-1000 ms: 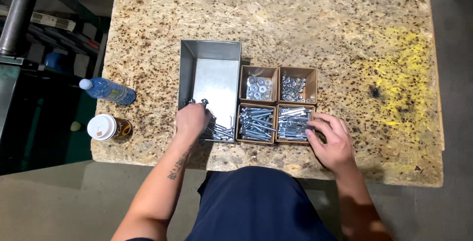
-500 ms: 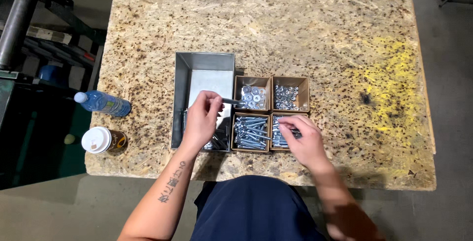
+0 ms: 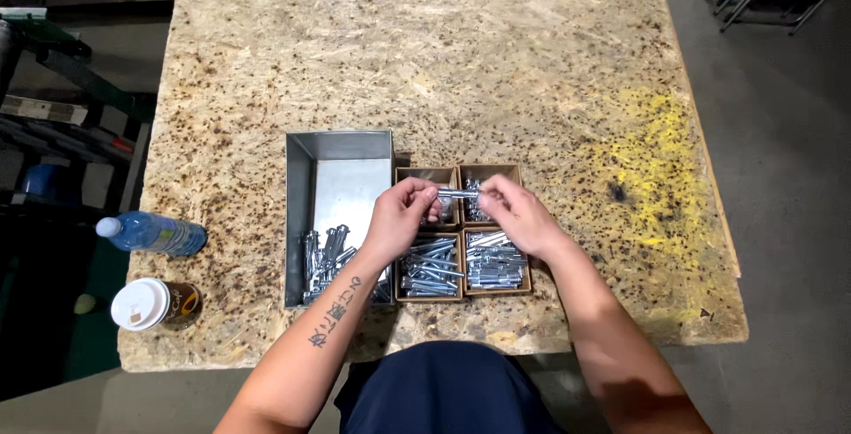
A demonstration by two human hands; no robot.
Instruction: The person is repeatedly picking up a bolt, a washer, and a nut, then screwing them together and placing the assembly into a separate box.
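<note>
Above the boxes (image 3: 461, 230), bolt (image 3: 457, 193) between hands

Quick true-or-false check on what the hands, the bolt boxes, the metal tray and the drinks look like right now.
1. Both hands hold one small metal part between them above the small boxes. True: left hand and right hand meet on the metal part.
2. The metal tray is empty. False: the metal tray holds a pile of bolts at its near end.
3. Four small cardboard boxes sit right of the tray. True: the boxes form a two-by-two block.
4. The water bottle stands upright. False: the water bottle lies on its side.
5. The lidded cup sits on the far edge of the table. False: the cup is at the near left corner.
</note>
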